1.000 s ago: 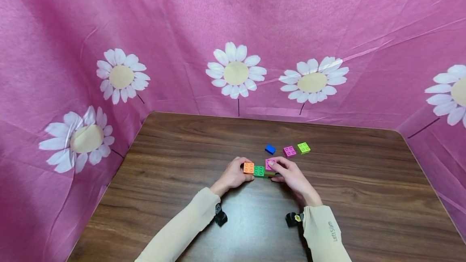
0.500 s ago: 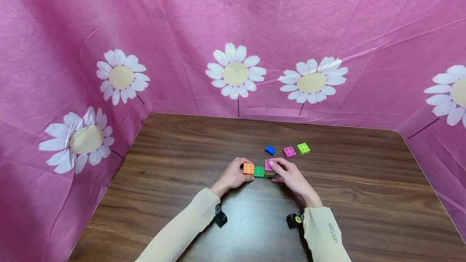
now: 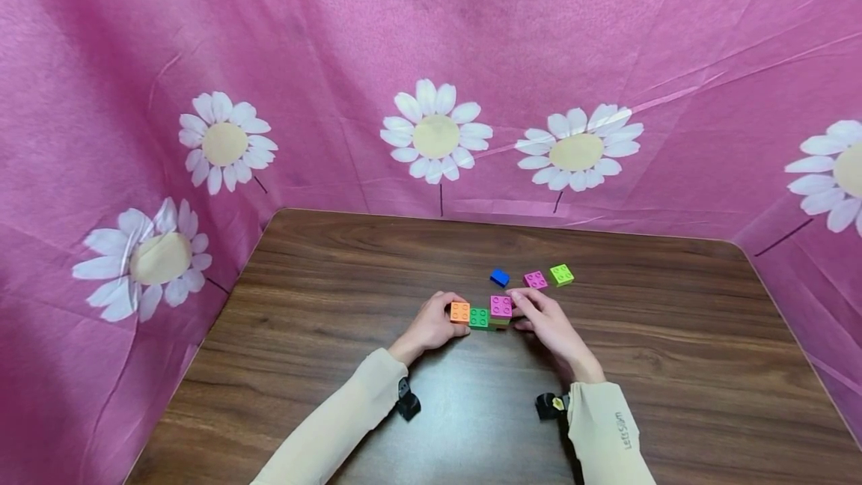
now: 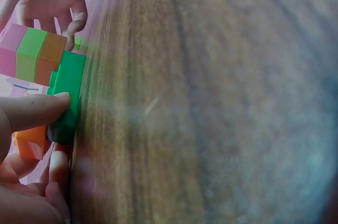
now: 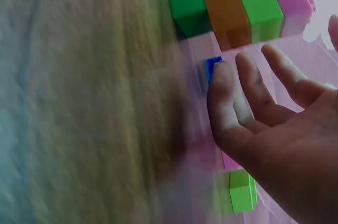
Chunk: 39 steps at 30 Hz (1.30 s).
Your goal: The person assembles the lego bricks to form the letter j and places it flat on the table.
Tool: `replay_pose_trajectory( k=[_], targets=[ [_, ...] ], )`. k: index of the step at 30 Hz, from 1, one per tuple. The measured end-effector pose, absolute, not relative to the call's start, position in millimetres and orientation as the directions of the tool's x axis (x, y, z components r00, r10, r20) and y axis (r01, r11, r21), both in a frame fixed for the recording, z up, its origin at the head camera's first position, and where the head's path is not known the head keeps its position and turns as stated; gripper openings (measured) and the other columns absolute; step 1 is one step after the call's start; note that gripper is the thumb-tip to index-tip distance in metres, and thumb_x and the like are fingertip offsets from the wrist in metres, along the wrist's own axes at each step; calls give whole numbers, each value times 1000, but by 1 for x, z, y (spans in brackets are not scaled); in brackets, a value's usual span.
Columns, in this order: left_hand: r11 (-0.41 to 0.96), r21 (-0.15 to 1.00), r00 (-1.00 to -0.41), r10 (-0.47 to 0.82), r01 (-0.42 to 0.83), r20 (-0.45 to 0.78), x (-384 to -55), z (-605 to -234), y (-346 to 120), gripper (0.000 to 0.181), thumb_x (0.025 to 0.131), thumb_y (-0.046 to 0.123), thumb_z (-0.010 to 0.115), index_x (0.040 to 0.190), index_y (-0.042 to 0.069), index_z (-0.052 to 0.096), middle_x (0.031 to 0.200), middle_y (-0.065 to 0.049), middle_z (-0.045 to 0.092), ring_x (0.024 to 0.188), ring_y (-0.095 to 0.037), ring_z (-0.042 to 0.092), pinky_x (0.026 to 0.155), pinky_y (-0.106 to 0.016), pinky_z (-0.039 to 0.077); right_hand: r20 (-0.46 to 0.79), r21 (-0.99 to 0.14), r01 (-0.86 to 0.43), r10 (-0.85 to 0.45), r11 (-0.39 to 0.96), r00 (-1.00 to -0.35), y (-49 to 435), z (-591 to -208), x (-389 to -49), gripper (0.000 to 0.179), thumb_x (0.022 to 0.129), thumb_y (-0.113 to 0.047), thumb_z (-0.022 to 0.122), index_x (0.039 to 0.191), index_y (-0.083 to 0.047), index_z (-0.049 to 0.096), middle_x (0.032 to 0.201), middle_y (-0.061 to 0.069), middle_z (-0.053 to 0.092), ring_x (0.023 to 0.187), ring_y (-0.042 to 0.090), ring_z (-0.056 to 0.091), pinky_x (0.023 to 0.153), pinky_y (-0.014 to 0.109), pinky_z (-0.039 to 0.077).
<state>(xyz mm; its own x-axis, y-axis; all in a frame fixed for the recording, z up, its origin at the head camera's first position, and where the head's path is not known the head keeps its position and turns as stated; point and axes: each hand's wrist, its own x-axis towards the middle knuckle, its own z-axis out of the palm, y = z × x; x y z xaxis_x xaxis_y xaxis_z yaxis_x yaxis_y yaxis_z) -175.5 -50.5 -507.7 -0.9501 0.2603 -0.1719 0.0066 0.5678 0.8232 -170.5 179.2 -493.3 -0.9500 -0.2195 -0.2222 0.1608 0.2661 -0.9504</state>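
Note:
A long green toy brick [image 3: 479,318] lies on the table between the hands. An orange brick [image 3: 460,311] is on its left end. At the right end rises a stack of a brown brick [image 5: 226,15], a lime brick [image 5: 259,7] and a pink brick [image 3: 501,307] on top. My left hand [image 3: 431,322] pinches the left end, its thumb [image 4: 39,110] on the green brick's side and fingers partly hidden behind. Just right of the stack is my right hand [image 3: 548,326]; in the right wrist view its fingers [image 5: 219,97] are apart from the bricks and hold nothing.
Behind the right hand lie a loose blue brick [image 3: 500,277], a pink brick [image 3: 535,280] and a lime brick [image 3: 562,275]. A pink cloth [image 3: 323,96] with white flowers hangs around the wooden table [image 3: 673,350].
My right hand has let go of the stack and moved slightly right, uncovering the pink brick's top. The left hand and the bricks have barely moved.

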Motion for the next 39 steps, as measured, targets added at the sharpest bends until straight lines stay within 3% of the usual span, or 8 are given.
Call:
replay_pose_trajectory(
  k=[4, 13, 20, 25, 31, 39],
  targets=[
    [569, 822, -950, 258, 1, -177, -175, -508, -50, 39, 72, 11, 82, 108, 12, 67, 101, -5, 59, 88, -16, 52, 82, -34, 42, -193, -960, 148, -178, 240, -965, 187, -492, -173, 48, 104, -30, 40, 131, 9, 48, 130, 28, 52, 97, 16, 61, 83, 33, 54],
    [572, 820, -949, 258, -3, -183, -175, -507, -50, 39, 72, 11, 82, 108, 12, 66, 101, -5, 58, 88, -17, 52, 81, -34, 42, -185, -931, 170, -16, 324, -983, 205, -495, -179, 44, 96, -26, 59, 130, 3, 52, 118, 23, 60, 91, 14, 64, 77, 29, 55],
    [571, 821, -948, 257, -7, -187, -175, -508, -50, 39, 72, 11, 82, 108, 12, 66, 101, -5, 58, 88, -16, 52, 81, -34, 42, -150, -895, 153, 41, 418, -988, 213, -499, -182, 46, 93, -22, 64, 129, 4, 52, 121, 26, 58, 79, -6, 55, 69, 18, 50],
    [574, 819, -947, 257, -10, -191, -175, -507, -50, 39, 72, 12, 82, 108, 12, 66, 102, -5, 58, 90, -17, 53, 82, -35, 42, -141, -863, 156, 67, 481, -988, 214, -500, -186, 47, 92, -23, 65, 130, 2, 53, 120, 25, 59, 84, 3, 54, 70, 16, 45],
    [578, 816, -947, 260, -4, -189, -175, -507, -50, 39, 72, 11, 82, 108, 12, 66, 103, -5, 58, 90, -17, 53, 83, -35, 42, -87, -801, 86, 27, 592, -996, 212, -500, -192, 47, 90, -17, 66, 130, 3, 54, 117, 25, 61, 90, 21, 55, 76, 25, 42],
    [571, 821, -944, 266, -9, -196, -176, -508, -50, 38, 74, 11, 81, 109, 11, 66, 103, -5, 58, 89, -16, 52, 82, -34, 43, -13, -741, 5, -8, 672, -1000, 210, -500, -197, 50, 85, -12, 70, 130, 3, 54, 100, 23, 55, 85, 25, 51, 76, 32, 39]
  ],
)
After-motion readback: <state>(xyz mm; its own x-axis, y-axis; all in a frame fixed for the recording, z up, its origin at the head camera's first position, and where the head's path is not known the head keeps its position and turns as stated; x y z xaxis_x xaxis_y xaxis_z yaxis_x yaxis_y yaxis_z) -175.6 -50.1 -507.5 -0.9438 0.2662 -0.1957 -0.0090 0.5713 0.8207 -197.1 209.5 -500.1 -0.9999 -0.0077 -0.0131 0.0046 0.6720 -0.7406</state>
